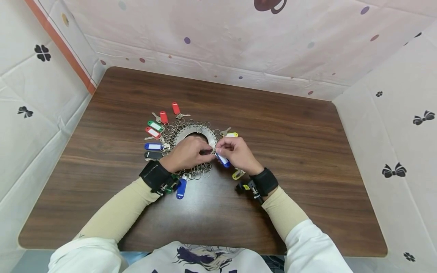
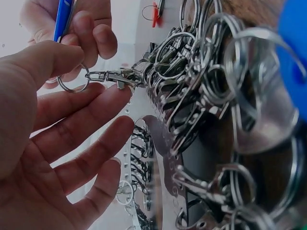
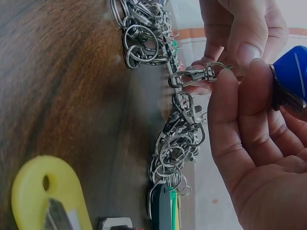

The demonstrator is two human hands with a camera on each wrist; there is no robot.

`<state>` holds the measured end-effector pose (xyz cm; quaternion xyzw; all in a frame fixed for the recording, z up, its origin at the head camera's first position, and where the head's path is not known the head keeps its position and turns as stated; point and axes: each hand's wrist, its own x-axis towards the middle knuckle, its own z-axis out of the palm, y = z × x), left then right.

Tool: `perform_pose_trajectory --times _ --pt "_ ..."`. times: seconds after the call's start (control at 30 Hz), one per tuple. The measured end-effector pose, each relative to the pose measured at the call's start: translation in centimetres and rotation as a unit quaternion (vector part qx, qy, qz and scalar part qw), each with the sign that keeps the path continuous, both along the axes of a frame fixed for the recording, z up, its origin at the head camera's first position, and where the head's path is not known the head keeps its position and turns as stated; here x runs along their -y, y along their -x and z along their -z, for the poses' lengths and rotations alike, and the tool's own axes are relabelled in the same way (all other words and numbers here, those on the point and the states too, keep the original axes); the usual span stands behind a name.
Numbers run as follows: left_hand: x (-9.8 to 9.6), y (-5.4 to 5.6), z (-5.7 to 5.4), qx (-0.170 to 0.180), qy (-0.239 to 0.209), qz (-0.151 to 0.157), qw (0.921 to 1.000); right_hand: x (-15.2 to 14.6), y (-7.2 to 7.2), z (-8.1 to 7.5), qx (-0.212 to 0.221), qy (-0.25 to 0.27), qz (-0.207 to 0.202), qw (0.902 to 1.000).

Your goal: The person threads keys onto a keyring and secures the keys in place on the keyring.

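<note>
A round metal key holder [image 1: 205,131], ringed with many swivel clasps and split rings, lies flat on the table. At its right side my left hand [image 1: 189,153] pinches a split ring [image 2: 73,91] between thumb and index finger. This ring hangs from a swivel clasp [image 3: 194,75] on the holder. My right hand [image 1: 239,153] holds a blue key tag [image 1: 223,160] with a key beside it, partly covered by the fingers. Its fingertips meet the split ring. Whether the tag is threaded on the ring cannot be made out.
Red tags [image 1: 175,108], a green tag [image 1: 155,126], a blue tag [image 1: 153,146] and a black tag [image 1: 153,155] with keys fan out left of the holder. Another blue tag [image 1: 181,189] lies in front. Yellow tags [image 1: 238,174] lie to the right. Patterned sheets [image 1: 218,57] surround the brown table [image 1: 290,132].
</note>
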<state>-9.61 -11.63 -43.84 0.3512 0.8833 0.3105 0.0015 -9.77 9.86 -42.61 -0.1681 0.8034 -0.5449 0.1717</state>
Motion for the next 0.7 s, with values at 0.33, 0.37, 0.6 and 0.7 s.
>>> perform_pose_trajectory --times 0.33,0.37,0.6,0.7 --pt "-0.38 -0.38 0.21 0.022 -0.018 -0.023 0.9993 0.06 -0.04 -0.08 0.003 0.005 0.01 0.9999" --pt "-0.42 -0.46 0.26 0.015 -0.02 -0.024 0.9994 0.05 -0.04 -0.04 0.002 0.004 0.011 0.9999" --pt "-0.43 -0.5 0.57 -0.01 -0.027 -0.013 0.9995 0.06 -0.04 0.04 -0.002 0.002 0.015 0.9999" --pt "-0.4 -0.39 0.7 -0.019 -0.029 -0.006 0.9994 0.08 -0.05 0.06 -0.003 0.002 0.014 0.9999"
